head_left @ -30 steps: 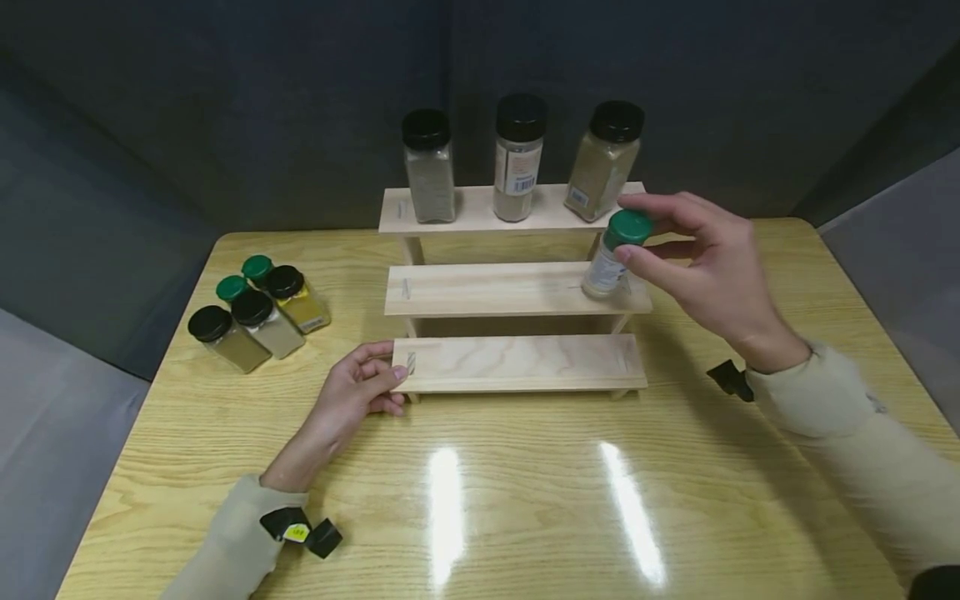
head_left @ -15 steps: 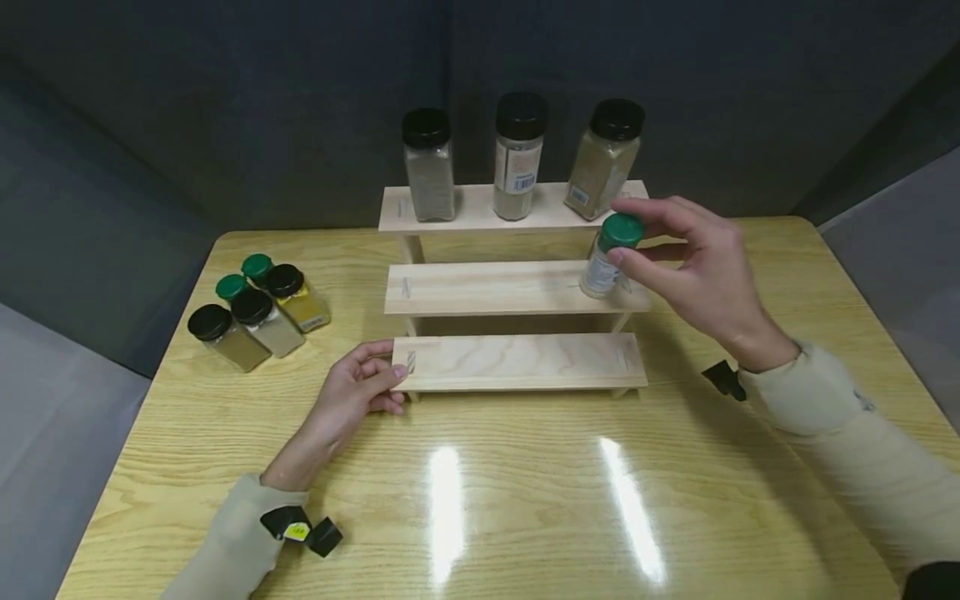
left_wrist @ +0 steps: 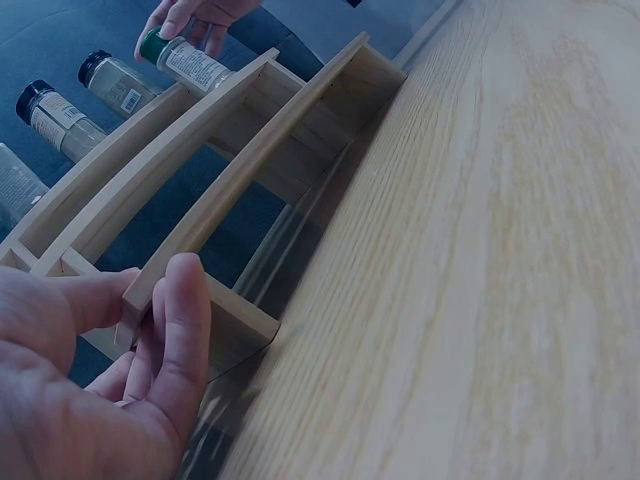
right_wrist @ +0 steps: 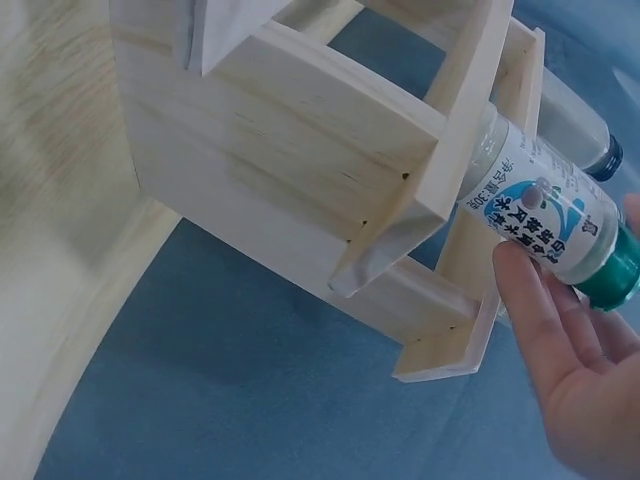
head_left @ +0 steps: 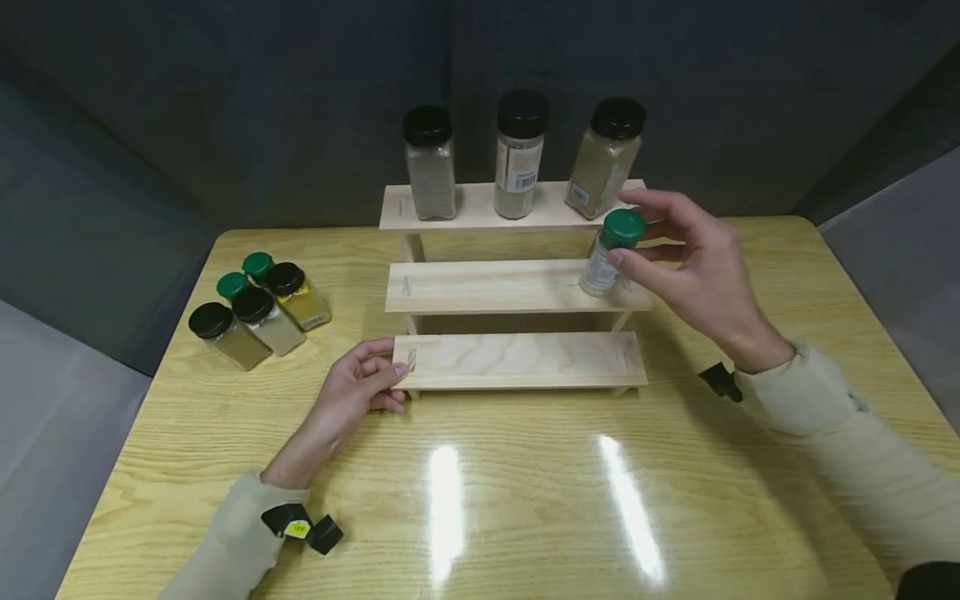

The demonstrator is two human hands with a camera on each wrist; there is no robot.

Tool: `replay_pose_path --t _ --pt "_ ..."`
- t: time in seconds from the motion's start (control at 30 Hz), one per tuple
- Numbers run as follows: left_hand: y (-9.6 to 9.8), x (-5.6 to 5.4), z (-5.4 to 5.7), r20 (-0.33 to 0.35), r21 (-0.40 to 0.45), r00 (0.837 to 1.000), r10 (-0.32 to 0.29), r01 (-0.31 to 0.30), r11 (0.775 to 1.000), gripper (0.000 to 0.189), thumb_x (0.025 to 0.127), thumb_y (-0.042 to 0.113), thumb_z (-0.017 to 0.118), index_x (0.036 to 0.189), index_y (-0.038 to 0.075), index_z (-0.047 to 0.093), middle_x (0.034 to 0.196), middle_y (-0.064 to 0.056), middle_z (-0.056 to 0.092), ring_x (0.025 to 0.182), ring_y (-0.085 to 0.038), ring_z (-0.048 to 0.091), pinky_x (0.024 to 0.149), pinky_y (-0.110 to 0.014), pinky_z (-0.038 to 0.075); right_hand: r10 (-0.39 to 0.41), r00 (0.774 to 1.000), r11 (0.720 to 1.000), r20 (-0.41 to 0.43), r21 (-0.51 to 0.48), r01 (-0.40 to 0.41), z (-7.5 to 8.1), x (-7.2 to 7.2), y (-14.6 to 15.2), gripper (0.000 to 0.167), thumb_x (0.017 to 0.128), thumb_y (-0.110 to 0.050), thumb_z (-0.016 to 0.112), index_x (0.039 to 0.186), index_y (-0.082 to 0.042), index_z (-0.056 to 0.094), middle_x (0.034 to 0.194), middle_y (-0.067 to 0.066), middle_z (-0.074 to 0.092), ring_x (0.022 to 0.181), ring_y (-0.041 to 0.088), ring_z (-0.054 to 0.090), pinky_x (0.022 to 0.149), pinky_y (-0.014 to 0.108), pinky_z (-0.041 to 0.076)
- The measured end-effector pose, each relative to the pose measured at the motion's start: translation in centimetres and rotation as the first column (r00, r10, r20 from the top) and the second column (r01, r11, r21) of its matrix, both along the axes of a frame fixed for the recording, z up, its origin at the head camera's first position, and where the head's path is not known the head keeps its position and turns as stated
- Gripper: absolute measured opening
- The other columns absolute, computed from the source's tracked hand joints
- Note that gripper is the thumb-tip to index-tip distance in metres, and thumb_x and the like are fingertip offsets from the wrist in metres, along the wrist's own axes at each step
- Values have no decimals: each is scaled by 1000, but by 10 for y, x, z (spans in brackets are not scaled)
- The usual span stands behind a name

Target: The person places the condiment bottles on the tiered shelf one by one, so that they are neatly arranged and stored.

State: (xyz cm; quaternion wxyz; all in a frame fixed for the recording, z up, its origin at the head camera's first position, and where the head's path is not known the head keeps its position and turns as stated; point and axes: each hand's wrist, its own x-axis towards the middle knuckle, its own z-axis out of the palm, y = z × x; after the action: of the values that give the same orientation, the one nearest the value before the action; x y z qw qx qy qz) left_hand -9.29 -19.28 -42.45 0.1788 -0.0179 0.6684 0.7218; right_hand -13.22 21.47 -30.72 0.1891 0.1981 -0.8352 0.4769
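A three-step wooden spice rack [head_left: 517, 362] stands on the table. My left hand [head_left: 362, 385] pinches the left end of its lowest step, thumb on top and fingers beneath, as the left wrist view also shows. At the right end of the middle step, my right hand [head_left: 693, 262] holds a small spice jar [head_left: 600, 268] near its green cap, between thumb and fingers. The jar is upright, its base at the step's surface. In the right wrist view its white label [right_wrist: 535, 195] with printed characters faces the camera.
Three black-capped jars stand on the top step: a left jar [head_left: 431, 179], a middle jar [head_left: 517, 171] and a right jar [head_left: 600, 171]. Several more jars, including a yellow one [head_left: 306, 304], sit together at the table's left. Dark curtains [head_left: 300, 100] hang behind.
My right hand has moved slightly left with the green-capped jar, which sits a little farther left on the middle step. The left hand has kept its place on the rack.
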Motion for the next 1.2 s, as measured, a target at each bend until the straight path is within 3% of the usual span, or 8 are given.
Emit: replay_pose_path --t 0.3,0.43,0.57,0.63,0.83,0.93,1.1,1.2 --pt "1 1 0 -2 -1 1000 8 -8 1000 53 109 -3 62 156 -12 38 96 -6 66 75 -12 70 70 -27 67 -103 994 968 -27 -232 94 -19 13 18 42 101 3 73 142 0 68 131 11 71 121 21 66 96 22 56" --pt "0 1 1 4 -9 1000 16 -16 1000 53 109 -4 62 156 -12 38 96 -6 67 75 -12 70 70 -28 68 -147 986 947 79 -275 164 -32 24 32 36 105 -2 72 141 -2 69 129 10 71 119 22 66 93 19 56" --pt "0 0 2 2 -9 1000 13 -13 1000 53 109 -4 61 156 -13 38 95 -6 67 74 -12 70 70 -28 68 -63 968 903 241 -400 159 -50 37 45 38 105 0 72 142 -1 66 126 12 71 112 20 69 88 19 62" --pt "0 0 2 3 -9 1000 10 -10 1000 54 109 -4 62 156 -13 38 95 -5 67 74 -12 70 69 -28 67 -2 941 888 339 -433 158 -59 42 49 40 105 0 72 144 -3 63 126 11 70 108 18 70 84 21 65" --pt "0 -1 1 14 -17 1000 15 -14 1000 53 110 -4 61 157 -12 38 95 -5 67 74 -12 70 70 -28 68 47 788 971 614 -214 109 -73 46 50 53 111 -15 68 157 -7 43 137 14 58 107 11 70 84 33 68" --pt "-1 -1 0 12 -20 1000 17 -16 1000 52 110 -4 61 156 -11 39 95 -5 67 74 -12 70 69 -27 67 73 734 982 675 -175 64 -78 45 45 61 113 -16 63 162 2 32 142 22 53 108 8 68 84 34 68" --pt "0 -1 0 3 -17 1000 11 -11 1000 52 109 -4 62 156 -12 39 95 -5 67 74 -12 70 69 -27 67 70 706 985 705 -162 64 -86 45 38 62 111 -11 64 161 7 32 137 22 53 102 6 64 77 29 66" --pt "0 0 -1 1 -20 1000 9 -9 1000 53 109 -4 62 156 -12 38 96 -6 67 74 -12 70 70 -27 67 116 684 970 720 -230 77 -91 46 37 56 110 -5 64 157 8 37 127 19 51 97 12 64 75 36 69"
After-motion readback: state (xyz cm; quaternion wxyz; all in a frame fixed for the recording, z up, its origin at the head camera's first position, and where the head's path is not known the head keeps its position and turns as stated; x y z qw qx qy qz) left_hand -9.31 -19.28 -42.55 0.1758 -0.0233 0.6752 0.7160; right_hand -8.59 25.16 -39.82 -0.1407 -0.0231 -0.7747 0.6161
